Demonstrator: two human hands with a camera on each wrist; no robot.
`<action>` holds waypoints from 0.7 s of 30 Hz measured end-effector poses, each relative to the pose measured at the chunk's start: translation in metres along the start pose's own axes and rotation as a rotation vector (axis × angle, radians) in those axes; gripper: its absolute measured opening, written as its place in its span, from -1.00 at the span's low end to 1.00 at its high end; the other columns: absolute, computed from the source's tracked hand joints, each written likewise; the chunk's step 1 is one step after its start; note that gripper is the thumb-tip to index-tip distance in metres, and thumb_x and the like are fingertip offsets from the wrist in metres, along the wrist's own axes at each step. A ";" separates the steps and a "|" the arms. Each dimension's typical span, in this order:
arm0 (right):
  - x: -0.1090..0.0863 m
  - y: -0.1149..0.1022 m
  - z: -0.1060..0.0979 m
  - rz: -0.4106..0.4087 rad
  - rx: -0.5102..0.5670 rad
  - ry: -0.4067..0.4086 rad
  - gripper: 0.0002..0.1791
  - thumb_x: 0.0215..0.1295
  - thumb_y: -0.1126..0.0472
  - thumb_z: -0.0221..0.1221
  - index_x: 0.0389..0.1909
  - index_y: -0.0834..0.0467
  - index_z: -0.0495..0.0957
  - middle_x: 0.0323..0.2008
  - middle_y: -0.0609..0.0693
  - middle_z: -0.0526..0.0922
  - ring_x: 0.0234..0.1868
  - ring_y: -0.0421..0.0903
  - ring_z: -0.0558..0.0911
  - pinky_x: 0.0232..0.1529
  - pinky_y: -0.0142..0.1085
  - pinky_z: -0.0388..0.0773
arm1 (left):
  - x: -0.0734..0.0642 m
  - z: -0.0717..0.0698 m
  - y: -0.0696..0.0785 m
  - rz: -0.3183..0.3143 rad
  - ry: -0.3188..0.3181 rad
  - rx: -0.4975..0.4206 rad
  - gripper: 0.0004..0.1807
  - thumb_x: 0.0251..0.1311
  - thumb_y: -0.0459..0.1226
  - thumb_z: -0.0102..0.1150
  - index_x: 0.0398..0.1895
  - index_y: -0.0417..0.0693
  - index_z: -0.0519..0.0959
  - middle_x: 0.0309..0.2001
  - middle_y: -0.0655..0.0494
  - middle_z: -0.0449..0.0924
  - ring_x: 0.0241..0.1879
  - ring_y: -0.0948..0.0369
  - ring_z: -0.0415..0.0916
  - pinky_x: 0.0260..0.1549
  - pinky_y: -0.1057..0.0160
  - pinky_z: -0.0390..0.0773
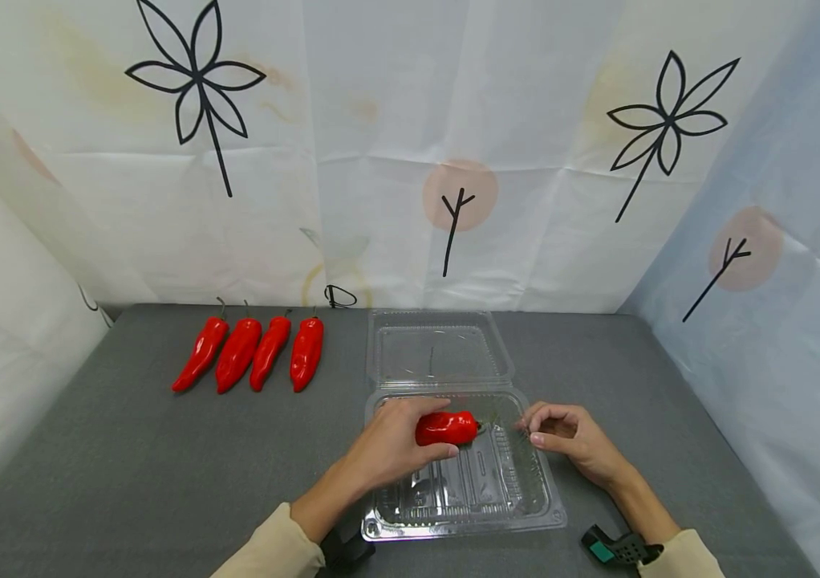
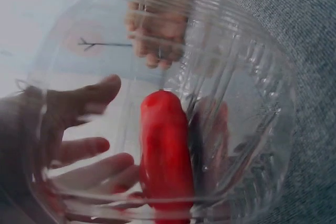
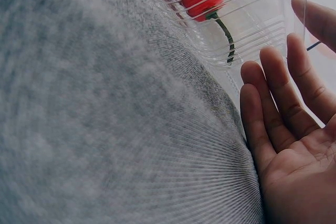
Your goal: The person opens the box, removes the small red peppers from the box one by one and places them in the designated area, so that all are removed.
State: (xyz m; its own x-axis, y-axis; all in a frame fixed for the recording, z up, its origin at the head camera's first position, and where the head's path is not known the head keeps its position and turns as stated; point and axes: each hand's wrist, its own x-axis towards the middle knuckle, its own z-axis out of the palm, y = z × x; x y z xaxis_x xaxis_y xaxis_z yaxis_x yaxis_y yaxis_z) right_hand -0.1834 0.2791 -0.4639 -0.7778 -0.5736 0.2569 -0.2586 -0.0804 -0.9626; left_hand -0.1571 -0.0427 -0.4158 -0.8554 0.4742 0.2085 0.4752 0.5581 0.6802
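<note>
A red pepper (image 1: 446,429) with a green stem lies on its side inside a clear plastic clamshell container (image 1: 464,531). Around the pepper is my left hand (image 1: 399,437), thumb and fingers spread to either side of it. In the left wrist view, the pepper (image 2: 164,150) is seen through clear plastic, and the fingers (image 2: 102,169) lie beside it, loosely extended. At the container's right rim is my right hand (image 1: 569,437), its fingertips against or very near the plastic. The right wrist view has its fingers (image 3: 281,82) only slightly bent, outside the ribbed wall.
Several red peppers (image 1: 238,355) lie in a row at the back left of the grey table (image 1: 164,474). The container's lid (image 1: 446,353) is folded back flat behind its base. A printed white curtain (image 1: 381,160) stands along the back and sides.
</note>
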 end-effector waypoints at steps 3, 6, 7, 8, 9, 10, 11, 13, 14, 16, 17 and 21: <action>0.000 0.000 0.000 -0.011 -0.001 -0.006 -0.90 0.35 0.59 0.06 -0.24 0.40 0.51 -0.08 0.14 0.63 0.02 -0.01 0.65 -0.02 -0.28 0.60 | 0.000 0.000 -0.001 0.005 -0.017 -0.002 -0.33 0.06 -0.16 0.55 0.24 -0.24 0.58 0.11 -0.09 0.67 -0.06 0.09 0.66 -0.17 0.30 0.63; 0.000 0.001 -0.001 0.007 0.007 0.003 -0.91 0.35 0.58 0.07 -0.25 0.39 0.51 -0.09 0.12 0.64 0.03 -0.03 0.65 -0.02 -0.28 0.61 | 0.000 0.000 -0.001 0.006 -0.028 0.001 -0.32 0.04 -0.20 0.57 0.24 -0.24 0.57 0.12 -0.09 0.66 -0.05 0.09 0.67 -0.15 0.30 0.64; 0.000 0.002 -0.001 0.014 0.009 0.008 -0.91 0.34 0.58 0.08 -0.25 0.39 0.52 -0.08 0.11 0.64 0.04 -0.03 0.65 -0.02 -0.29 0.61 | 0.000 0.001 -0.001 0.006 -0.031 0.006 -0.32 0.03 -0.21 0.58 0.24 -0.24 0.57 0.12 -0.08 0.67 -0.05 0.09 0.67 -0.15 0.29 0.64; -0.001 0.003 -0.002 0.017 0.010 0.009 -0.91 0.34 0.58 0.08 -0.25 0.39 0.52 -0.08 0.11 0.65 0.04 -0.03 0.65 -0.02 -0.29 0.61 | -0.001 0.001 0.000 0.005 -0.035 0.018 -0.32 0.03 -0.21 0.58 0.24 -0.23 0.58 0.12 -0.07 0.67 -0.05 0.10 0.67 -0.15 0.30 0.64; -0.001 0.003 -0.002 0.012 0.006 0.006 -0.91 0.34 0.58 0.07 -0.25 0.40 0.51 -0.08 0.12 0.64 0.04 -0.02 0.65 -0.02 -0.28 0.61 | -0.001 0.002 0.000 0.005 -0.038 0.034 -0.32 0.02 -0.21 0.58 0.24 -0.23 0.58 0.11 -0.06 0.67 -0.05 0.10 0.66 -0.15 0.29 0.64; -0.001 0.004 -0.002 0.020 0.008 0.011 -0.91 0.34 0.58 0.08 -0.25 0.39 0.51 -0.08 0.11 0.64 0.04 -0.03 0.65 -0.02 -0.29 0.61 | -0.001 0.003 0.000 0.007 -0.039 0.053 -0.32 0.02 -0.21 0.59 0.23 -0.22 0.58 0.11 -0.06 0.67 -0.05 0.10 0.66 -0.14 0.28 0.64; -0.001 0.004 -0.002 0.021 0.007 0.011 -0.91 0.34 0.58 0.08 -0.25 0.39 0.52 -0.08 0.10 0.64 0.04 -0.03 0.65 -0.02 -0.28 0.61 | 0.000 0.004 0.000 0.007 -0.042 0.073 -0.32 0.01 -0.20 0.59 0.23 -0.21 0.59 0.10 -0.04 0.68 -0.06 0.11 0.66 -0.15 0.28 0.63; -0.001 0.003 -0.002 0.024 0.003 0.014 -0.92 0.34 0.57 0.09 -0.25 0.38 0.52 -0.08 0.10 0.64 0.04 -0.02 0.65 -0.03 -0.28 0.61 | 0.000 0.005 0.000 0.010 -0.047 0.111 -0.33 0.00 -0.19 0.59 0.22 -0.20 0.60 0.08 -0.02 0.69 -0.07 0.14 0.66 -0.15 0.26 0.63; -0.001 0.003 -0.002 0.025 0.000 0.015 -0.92 0.34 0.57 0.09 -0.25 0.38 0.52 -0.08 0.10 0.64 0.04 -0.02 0.65 -0.03 -0.28 0.61 | 0.000 0.006 0.000 0.012 -0.050 0.127 -0.33 -0.01 -0.19 0.60 0.21 -0.19 0.61 0.07 -0.01 0.70 -0.07 0.15 0.66 -0.14 0.26 0.63; -0.001 0.003 -0.002 0.036 -0.001 0.022 -0.92 0.34 0.56 0.10 -0.26 0.37 0.52 -0.08 0.10 0.64 0.04 -0.02 0.65 -0.03 -0.28 0.61 | 0.000 0.007 0.000 0.014 -0.056 0.143 -0.33 -0.04 -0.20 0.62 0.20 -0.17 0.63 0.04 0.00 0.71 -0.10 0.17 0.66 -0.14 0.24 0.63; -0.001 0.003 -0.002 0.038 -0.003 0.024 -0.92 0.34 0.56 0.10 -0.26 0.37 0.52 -0.08 0.10 0.64 0.04 -0.02 0.65 -0.03 -0.28 0.61 | 0.000 0.007 0.000 0.014 -0.062 0.147 -0.33 -0.05 -0.20 0.63 0.19 -0.17 0.63 0.03 0.01 0.72 -0.11 0.18 0.67 -0.14 0.24 0.63; -0.001 0.004 -0.003 0.027 -0.009 0.017 -0.91 0.35 0.57 0.09 -0.25 0.37 0.52 -0.08 0.12 0.64 0.03 -0.01 0.65 -0.03 -0.28 0.61 | -0.001 0.008 0.001 0.005 -0.090 0.176 -0.34 -0.08 -0.21 0.64 0.18 -0.12 0.65 -0.01 0.04 0.74 -0.14 0.21 0.67 -0.13 0.19 0.64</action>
State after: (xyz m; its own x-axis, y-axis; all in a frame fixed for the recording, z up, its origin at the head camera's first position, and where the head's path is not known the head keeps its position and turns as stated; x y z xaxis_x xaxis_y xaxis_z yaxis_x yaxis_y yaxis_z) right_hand -0.1848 0.2819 -0.4675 -0.7940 -0.5618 0.2323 -0.2423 -0.0580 -0.9685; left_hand -0.1545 -0.0374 -0.4212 -0.8347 0.5319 0.1426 0.5150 0.6623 0.5442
